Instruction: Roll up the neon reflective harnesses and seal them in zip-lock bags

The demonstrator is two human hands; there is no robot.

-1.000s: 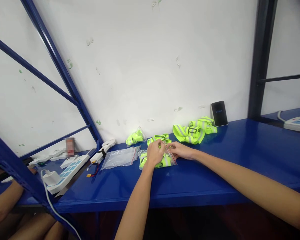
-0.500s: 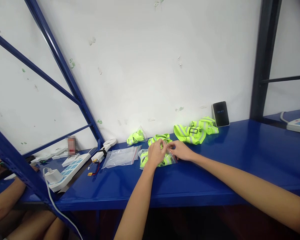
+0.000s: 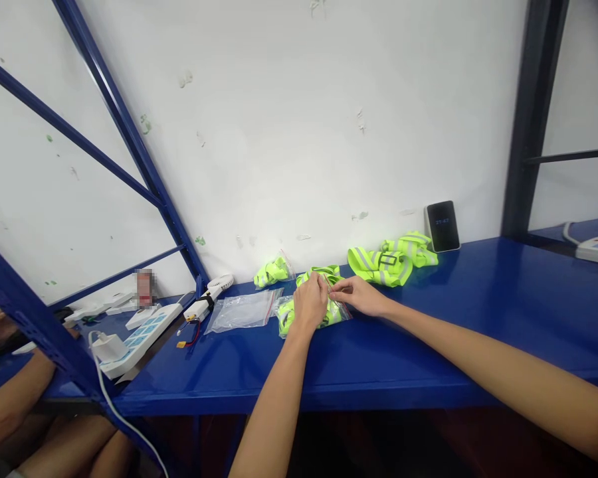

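A scuffed white wall (image 3: 279, 133) stands behind the blue tabletop (image 3: 483, 285). Midway along its width, the left hand (image 3: 311, 299), knuckles up and fingers curled, pinches the red-edged mouth of a clear bag (image 3: 339, 311). The right hand (image 3: 359, 295) comes in from the other side, palm down, its thumb and forefinger pinching that same edge. A fluorescent strap lies inside; from here I can't tell whether the seal is closed.

Just behind the hands sits a loose strap (image 3: 323, 271); two more, a buckled strap (image 3: 379, 265) and a bundled strap (image 3: 413, 249), lie toward the back edge, right of it. I'd judge those three unbagged. One bagged strap (image 3: 272, 272) rests by the back edge, looking finished. Left of the hands, flat bags (image 3: 242, 312) appear unfilled.
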